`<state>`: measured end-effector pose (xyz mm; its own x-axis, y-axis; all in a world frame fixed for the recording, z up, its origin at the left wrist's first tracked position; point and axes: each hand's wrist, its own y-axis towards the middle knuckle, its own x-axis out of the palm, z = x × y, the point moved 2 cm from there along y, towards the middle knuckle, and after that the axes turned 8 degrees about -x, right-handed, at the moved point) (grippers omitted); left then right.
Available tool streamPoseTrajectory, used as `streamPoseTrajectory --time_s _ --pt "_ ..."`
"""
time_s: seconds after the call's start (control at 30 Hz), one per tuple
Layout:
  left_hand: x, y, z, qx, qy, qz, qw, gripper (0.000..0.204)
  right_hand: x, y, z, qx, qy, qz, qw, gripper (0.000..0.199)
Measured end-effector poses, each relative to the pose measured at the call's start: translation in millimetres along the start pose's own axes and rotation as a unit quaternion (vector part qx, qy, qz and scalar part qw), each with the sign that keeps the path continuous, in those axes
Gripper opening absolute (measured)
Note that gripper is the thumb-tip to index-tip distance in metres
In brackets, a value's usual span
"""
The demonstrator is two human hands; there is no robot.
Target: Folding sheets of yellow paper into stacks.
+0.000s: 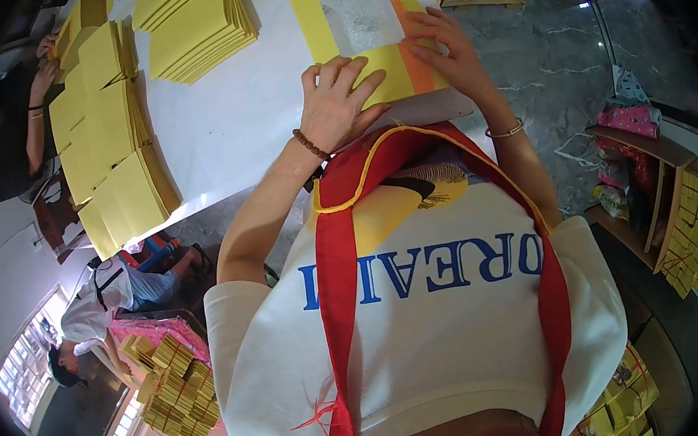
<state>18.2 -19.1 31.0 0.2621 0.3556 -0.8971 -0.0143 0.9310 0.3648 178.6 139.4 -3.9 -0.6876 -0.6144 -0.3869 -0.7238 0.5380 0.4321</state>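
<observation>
A sheet of yellow paper (307, 10) lies at the near edge of the white table, with a silver foil square (360, 18) in its middle and an orange band (419, 71) down its right side. My left hand (340, 98) rests on the sheet's near left part, fingers bent and apart, its thumb by the near edge. Over the right edge is my right hand (452, 53); its spread fingers touch the orange band beside the foil. How many sheets lie beneath I cannot tell.
Fanned piles of yellow paper (196, 32) and folded stacks (114, 139) cover the white table's (217, 130) left side. A person in black (7, 148) handles paper at the far left. Another person (111, 297) works by bundled yellow paper (177, 391). Shelves (654, 191) stand right.
</observation>
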Motion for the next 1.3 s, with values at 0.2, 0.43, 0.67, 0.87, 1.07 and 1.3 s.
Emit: streamPoseTrajectory --time_s 0.2,0.43,0.67,0.87,1.07,1.3 --pt "-6.9 3.8 -2.2 0.037 -0.030 -0.010 0.999 0.037 -9.8 -2.6 -20.2 -0.017 -0.163 -0.146 0.976 0.018" --pt "-12.6 17.6 -4.5 -0.043 -0.194 -0.007 0.980 0.015 -1.7 -14.5 6.2 0.082 0.140 -0.018 0.987 0.039" --pt "-12.8 25.2 -9.2 -0.129 -0.250 -0.075 0.957 0.015 -1.2 -18.8 10.9 0.053 0.157 -0.023 0.986 0.055" --pt "-9.6 25.0 -14.8 -0.155 -0.284 -0.095 0.941 0.015 -1.0 -18.1 11.3 0.066 0.179 -0.027 0.981 0.057" --pt "-6.4 25.8 -17.5 -0.197 -0.307 -0.124 0.923 0.016 -1.0 -17.8 9.1 0.065 0.180 -0.033 0.981 0.056" --pt "-5.3 30.6 -21.8 -0.240 -0.330 -0.155 0.900 0.019 1.5 -14.4 -3.1 0.103 0.223 -0.018 0.969 0.045"
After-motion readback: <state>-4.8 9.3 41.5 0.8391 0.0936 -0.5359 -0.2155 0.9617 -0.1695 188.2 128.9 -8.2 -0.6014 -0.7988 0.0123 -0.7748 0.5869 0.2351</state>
